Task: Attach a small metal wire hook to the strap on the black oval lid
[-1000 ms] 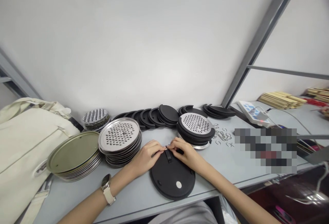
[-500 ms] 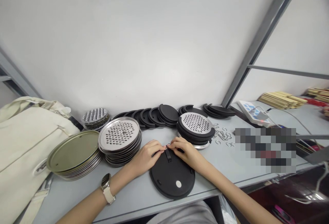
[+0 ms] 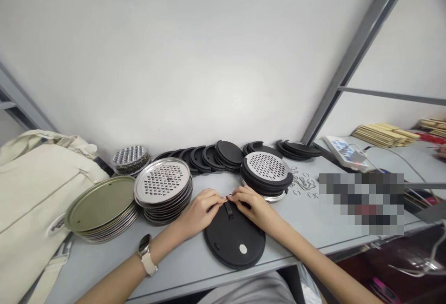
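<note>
In front of me a round black disc [image 3: 237, 243] lies on the table near its front edge. It has a short black strap [image 3: 229, 210] at its far side and a white round spot. At the strap's far end my left hand [image 3: 200, 212] pinches a small metal ring [image 3: 229, 196], thumb against forefinger. From the other side my right hand [image 3: 252, 206] pinches at the same ring, its wrist over the disc's right rim. The fingertips nearly meet and cover most of the ring. More rings and clips [image 3: 304, 183] lie loose to the right.
Left stand a stack of perforated metal discs [image 3: 163, 183], olive-green plates [image 3: 101, 206] and a cream bag [image 3: 38, 192]. Black discs [image 3: 228, 153] line the wall. A perforated disc [image 3: 266, 165] tops a black stack at right. Beyond are a white box [image 3: 344, 153] and wooden strips [image 3: 383, 134].
The whole view has shifted very slightly. Both hands keep pinching at the strap's end, and the disc stays in place.
</note>
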The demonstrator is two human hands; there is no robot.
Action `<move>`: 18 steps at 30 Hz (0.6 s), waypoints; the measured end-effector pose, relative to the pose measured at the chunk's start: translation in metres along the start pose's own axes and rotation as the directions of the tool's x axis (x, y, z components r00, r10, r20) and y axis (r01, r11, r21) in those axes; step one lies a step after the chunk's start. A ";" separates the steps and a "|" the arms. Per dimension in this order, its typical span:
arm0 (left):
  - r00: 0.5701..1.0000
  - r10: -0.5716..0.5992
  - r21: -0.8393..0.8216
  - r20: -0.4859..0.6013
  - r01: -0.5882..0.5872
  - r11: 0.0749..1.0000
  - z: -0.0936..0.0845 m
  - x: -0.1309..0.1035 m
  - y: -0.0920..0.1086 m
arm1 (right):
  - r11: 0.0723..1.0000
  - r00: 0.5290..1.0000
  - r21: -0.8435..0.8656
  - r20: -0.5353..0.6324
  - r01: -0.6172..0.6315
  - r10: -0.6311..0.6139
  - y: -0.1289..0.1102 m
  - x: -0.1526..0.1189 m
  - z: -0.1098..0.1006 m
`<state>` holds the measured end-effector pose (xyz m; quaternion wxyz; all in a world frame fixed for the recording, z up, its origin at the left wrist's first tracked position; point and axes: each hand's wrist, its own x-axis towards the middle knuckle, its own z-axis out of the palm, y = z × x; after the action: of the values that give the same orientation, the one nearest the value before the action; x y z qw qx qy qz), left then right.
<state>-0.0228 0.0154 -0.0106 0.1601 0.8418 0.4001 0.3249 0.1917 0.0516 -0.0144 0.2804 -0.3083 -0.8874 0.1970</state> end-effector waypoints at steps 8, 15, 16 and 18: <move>1.000 0.008 -0.016 -0.017 -0.009 1.000 0.001 -0.001 0.001 | 0.998 1.000 0.062 -0.013 -0.001 0.002 0.001 -0.001 0.001; 0.999 -0.013 0.023 -0.053 0.014 1.000 0.001 -0.001 0.001 | 0.992 1.000 0.123 -0.019 -0.020 0.023 0.002 -0.002 0.001; 0.999 -0.012 0.027 -0.049 0.014 1.000 0.001 -0.001 0.001 | 0.992 1.000 0.122 -0.018 -0.020 0.022 0.001 -0.001 0.001; 0.999 -0.010 0.032 -0.042 0.011 0.999 0.000 -0.001 0.001 | 0.993 1.000 0.116 -0.017 -0.020 0.022 -0.001 -0.001 -0.001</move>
<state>-0.0226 0.0140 -0.0106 0.1398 0.8352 0.4130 0.3352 0.1926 0.0502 -0.0138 0.3037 -0.3026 -0.8687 0.2482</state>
